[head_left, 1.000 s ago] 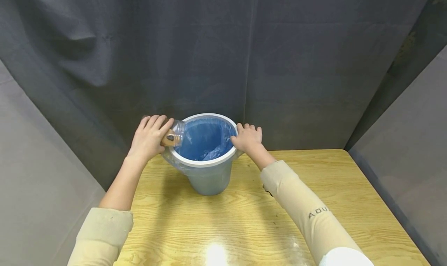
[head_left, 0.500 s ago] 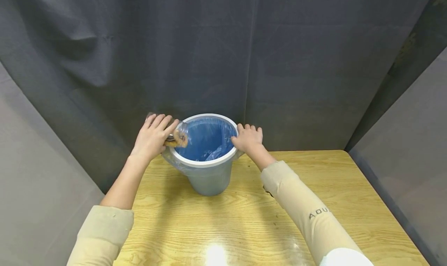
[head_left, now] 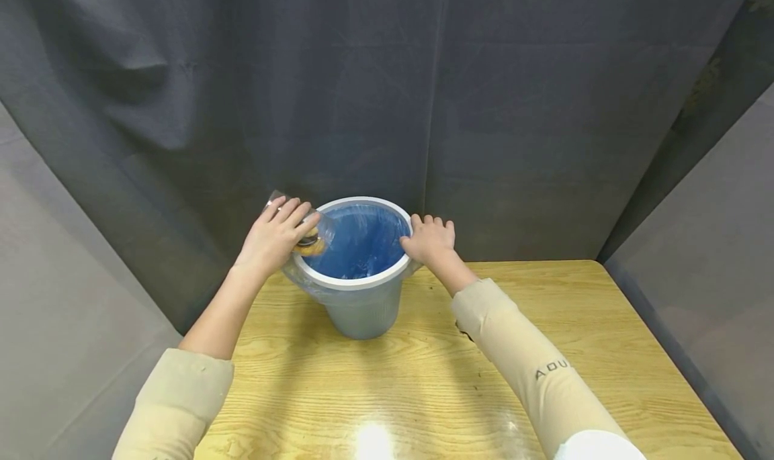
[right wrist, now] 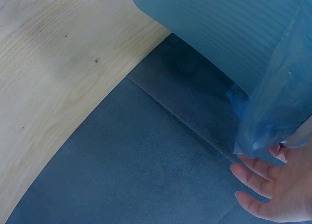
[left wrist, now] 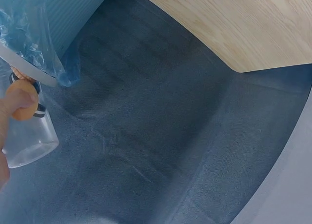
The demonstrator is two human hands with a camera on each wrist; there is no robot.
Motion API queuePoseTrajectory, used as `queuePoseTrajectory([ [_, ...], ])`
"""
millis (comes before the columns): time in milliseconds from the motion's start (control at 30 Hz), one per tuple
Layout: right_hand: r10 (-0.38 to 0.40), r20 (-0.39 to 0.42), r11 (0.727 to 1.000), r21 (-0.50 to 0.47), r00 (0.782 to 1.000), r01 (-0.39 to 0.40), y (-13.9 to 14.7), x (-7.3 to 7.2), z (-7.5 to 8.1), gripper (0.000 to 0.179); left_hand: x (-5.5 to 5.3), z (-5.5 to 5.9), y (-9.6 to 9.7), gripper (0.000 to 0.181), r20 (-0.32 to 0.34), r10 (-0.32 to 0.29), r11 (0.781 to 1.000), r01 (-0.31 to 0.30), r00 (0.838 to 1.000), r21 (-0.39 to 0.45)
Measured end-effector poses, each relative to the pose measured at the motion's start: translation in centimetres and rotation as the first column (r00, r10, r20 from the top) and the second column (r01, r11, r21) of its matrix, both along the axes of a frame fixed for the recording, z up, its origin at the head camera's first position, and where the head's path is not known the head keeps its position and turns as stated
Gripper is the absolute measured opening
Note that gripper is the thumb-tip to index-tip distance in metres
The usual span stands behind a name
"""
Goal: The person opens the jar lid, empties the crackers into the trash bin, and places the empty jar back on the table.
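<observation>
My left hand [head_left: 271,240] grips a clear plastic jar [left wrist: 36,148], tilted with its mouth over the left rim of a trash bin. Inside the jar are round orange-brown pieces [head_left: 310,248] and something dark; their kind is unclear. In the left wrist view the jar's base points away from the bin. The blue-grey bin [head_left: 363,315] has a white rim [head_left: 361,285] and a thin blue plastic liner [head_left: 357,235] folded over it. My right hand [head_left: 428,238] holds the right rim, thumb inside and loosely bent fingers [right wrist: 256,177] outside, by the liner.
The bin stands on a wood-grain table [head_left: 375,386] near its back edge. A dark curtain [head_left: 338,90] hangs close behind. Grey panels [head_left: 66,279] flank the table at left and right.
My left hand has moved a little right, tipping the jar further over the bin. The pieces inside have shifted, and the liner's loose fold in the bin has flattened. My right hand stays put.
</observation>
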State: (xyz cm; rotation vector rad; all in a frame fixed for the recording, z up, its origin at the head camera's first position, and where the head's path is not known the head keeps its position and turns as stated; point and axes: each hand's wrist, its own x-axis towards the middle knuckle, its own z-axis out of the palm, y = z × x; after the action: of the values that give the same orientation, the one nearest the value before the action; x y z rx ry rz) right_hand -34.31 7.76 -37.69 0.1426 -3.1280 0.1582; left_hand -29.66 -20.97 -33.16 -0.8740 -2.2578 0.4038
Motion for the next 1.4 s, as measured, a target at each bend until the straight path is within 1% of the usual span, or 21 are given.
queuePoseTrajectory([
  [133,0.005,0.002,1.0,0.0,1.0,-0.005,-0.03,0.02,0.0,0.062,-0.05,-0.03,0.09,0.046,0.024,0.009,0.999,-0.008,1.0,-0.037],
  [233,0.01,0.003,1.0,0.0,1.0,-0.01,-0.06,0.04,-0.02,0.062,0.0,-0.06,0.12,0.049,0.039,0.021,0.997,-0.018,0.999,-0.076],
  [300,0.011,0.002,1.0,-0.001,1.0,-0.011,-0.07,0.04,-0.02,0.062,0.01,-0.08,0.14,0.05,0.038,0.016,0.995,-0.013,0.999,-0.095],
  [500,0.008,0.0,1.0,-0.001,1.0,-0.008,-0.13,0.0,-0.01,0.062,-0.02,-0.15,0.13,0.051,0.022,-0.024,0.99,0.027,0.999,-0.135],
  [767,0.007,0.004,1.0,0.003,1.0,-0.007,-0.26,0.05,0.03,0.062,0.11,-0.41,0.15,0.055,0.0,0.018,0.97,-0.017,1.0,-0.243],
  [900,0.006,0.0,1.0,0.003,1.0,-0.006,-0.31,0.13,0.02,0.062,0.25,-0.5,0.05,0.055,-0.022,0.013,0.961,-0.019,1.0,-0.274],
  [967,0.005,0.0,1.0,0.003,1.0,-0.005,-0.33,0.14,-0.02,0.062,0.29,-0.52,-0.07,0.053,-0.031,0.006,0.96,-0.015,0.999,-0.279],
  [1033,0.007,0.001,1.0,0.003,1.0,-0.007,-0.3,0.14,-0.05,0.062,0.27,-0.46,-0.19,0.052,-0.036,-0.001,0.965,-0.008,0.999,-0.263],
  [1167,0.005,0.002,1.0,0.002,1.0,-0.005,-0.19,0.03,-0.08,0.062,0.17,-0.07,-0.34,0.057,-0.04,-0.002,0.972,-0.008,0.999,-0.235],
  [1267,0.003,-0.001,1.0,0.004,1.0,-0.003,-0.07,-0.1,-0.11,0.062,0.08,0.21,-0.29,0.062,-0.044,-0.004,0.972,-0.007,0.999,-0.235],
  [1400,0.006,0.003,1.0,0.003,1.0,-0.006,-0.03,-0.2,-0.23,0.062,0.05,0.17,-0.29,0.062,-0.044,-0.011,0.972,0.001,0.999,-0.233],
])
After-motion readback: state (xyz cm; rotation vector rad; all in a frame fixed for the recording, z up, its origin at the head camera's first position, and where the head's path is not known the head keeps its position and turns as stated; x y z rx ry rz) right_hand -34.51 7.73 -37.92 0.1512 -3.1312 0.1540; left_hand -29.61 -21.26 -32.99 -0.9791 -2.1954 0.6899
